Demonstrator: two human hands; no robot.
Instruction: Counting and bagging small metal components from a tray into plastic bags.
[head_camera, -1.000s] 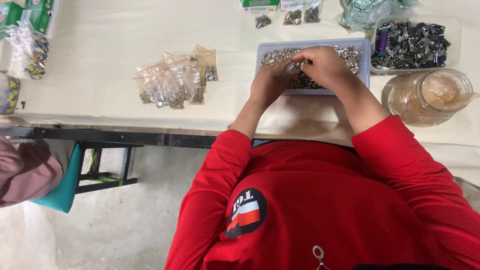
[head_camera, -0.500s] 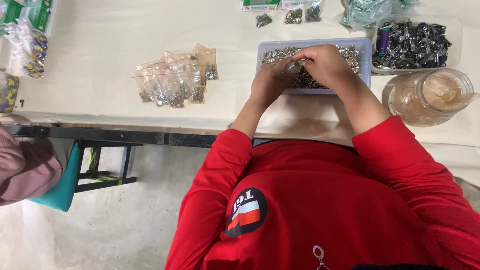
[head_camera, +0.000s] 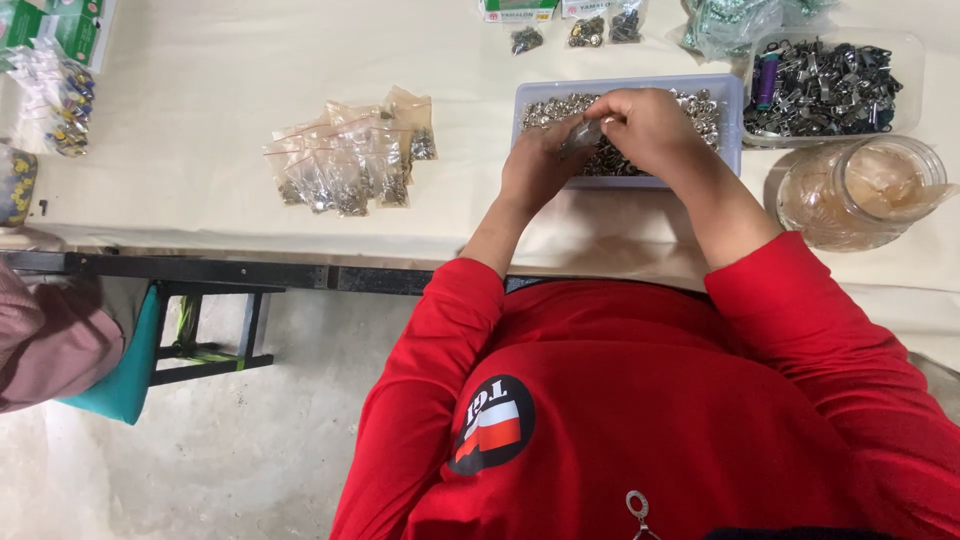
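Fingertips of both hands meet over a shallow pale-blue tray (head_camera: 735, 125): the left hand (head_camera: 535, 165) and right hand (head_camera: 650, 125) are both curled shut, pinching betw. them a small clear plastic bag (head_camera: 582, 135) w/ sth shiny in it; contents too small to make out. Bag sits just above the tray's load of small silver metal pieces (head_camera: 545, 108), approx. mid-tray, slightly twd the near edge. Whether the bag touches the pieces below, can't tell. Both forearms bare up to red sleeves (head_camera: 790, 330); they run back to the person's red top at the bottom of the view. Tray lies on a table w/ cream cloth (head_camera: 200, 70), near the front edge. Just right of it, a clear tub (head_camera: 905, 45) full of darker metal clips, w/ a purple item at its left end. In front of that tub, near the right forearm, a clear glass jar (head_camera: 860, 195) holding crumpled clear plastic. Left of the tray, well apart, a pile of small filled zip bags (head_camera: 345, 155) w/ red seal lines. At the far edge, more tiny bags of hardware (head_camera: 585, 30) and a greenish bundle (head_camera: 725, 20). Far left: green boxes (head_camera: 50, 25) and bags of coloured bits (head_camera: 60, 95). Below the table edge, a black frame, a teal seat (head_camera: 125, 365), and another person's pinkish sleeve (head_camera: 45, 345) at lower left.
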